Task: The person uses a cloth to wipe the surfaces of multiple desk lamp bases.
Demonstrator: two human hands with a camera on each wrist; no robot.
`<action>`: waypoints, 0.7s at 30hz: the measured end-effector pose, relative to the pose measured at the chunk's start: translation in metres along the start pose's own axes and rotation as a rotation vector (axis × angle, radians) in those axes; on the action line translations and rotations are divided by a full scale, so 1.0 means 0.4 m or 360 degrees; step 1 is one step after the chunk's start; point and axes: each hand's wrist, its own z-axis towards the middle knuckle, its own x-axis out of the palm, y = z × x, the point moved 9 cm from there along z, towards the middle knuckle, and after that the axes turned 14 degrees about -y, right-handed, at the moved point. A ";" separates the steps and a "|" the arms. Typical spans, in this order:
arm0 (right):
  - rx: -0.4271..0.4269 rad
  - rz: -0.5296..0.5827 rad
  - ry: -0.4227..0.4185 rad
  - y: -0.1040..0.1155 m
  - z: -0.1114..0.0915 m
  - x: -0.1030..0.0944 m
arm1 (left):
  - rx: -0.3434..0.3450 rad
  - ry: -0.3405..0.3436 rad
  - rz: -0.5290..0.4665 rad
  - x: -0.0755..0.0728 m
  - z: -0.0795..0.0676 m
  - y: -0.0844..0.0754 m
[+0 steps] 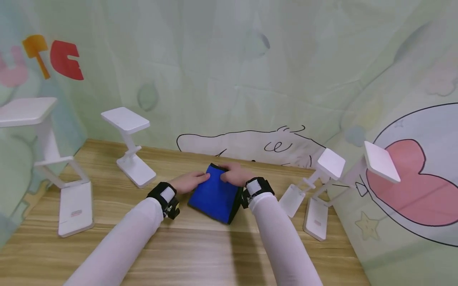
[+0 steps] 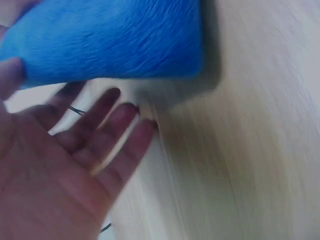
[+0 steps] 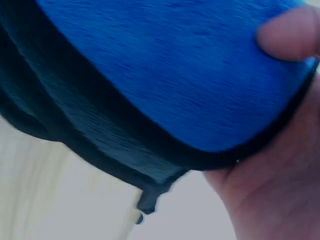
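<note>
A folded blue plush cloth (image 1: pixel 216 194) with black edging is tilted over the wooden table in the head view, its near edge low and its far edge between both hands. My left hand (image 1: pixel 187 182) pinches the upper left edge. In the left wrist view the thumb (image 2: pixel 11 77) lies on the cloth, the index finger passes behind it, and the other fingers spread loosely below. With the thumb on top and the other fingers hidden beneath, my right hand (image 1: pixel 237 174) grips the upper right corner. Stacked dark-edged layers of the cloth (image 3: pixel 190 85) show in the right wrist view.
On the wooden table (image 1: pixel 186 254), a white folding stand (image 1: pixel 75 208) is at the far left and a smaller one (image 1: pixel 136 171) behind it. Two more white stands (image 1: pixel 292 200) (image 1: pixel 316 218) are to the right of my right hand. A printed curtain (image 1: pixel 229 79) borders the back and sides.
</note>
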 end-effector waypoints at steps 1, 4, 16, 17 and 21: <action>-0.0008 0.0039 -0.0030 0.007 0.002 -0.012 | -0.0012 0.0008 -0.0111 0.001 0.000 -0.004; -0.0057 0.0123 -0.0123 0.028 0.008 -0.042 | -0.0099 0.0011 -0.0422 0.002 -0.003 -0.018; -0.0512 -0.0360 -0.0511 0.115 0.005 -0.089 | -0.0387 -0.0583 -0.1029 -0.053 0.025 -0.024; -0.0566 -0.0383 -0.0489 0.125 0.001 -0.083 | -0.0403 -0.0657 -0.1066 -0.062 0.027 -0.021; -0.0768 -0.0421 -0.0325 0.161 -0.022 -0.052 | -0.0483 -0.0908 -0.1179 -0.097 0.027 -0.010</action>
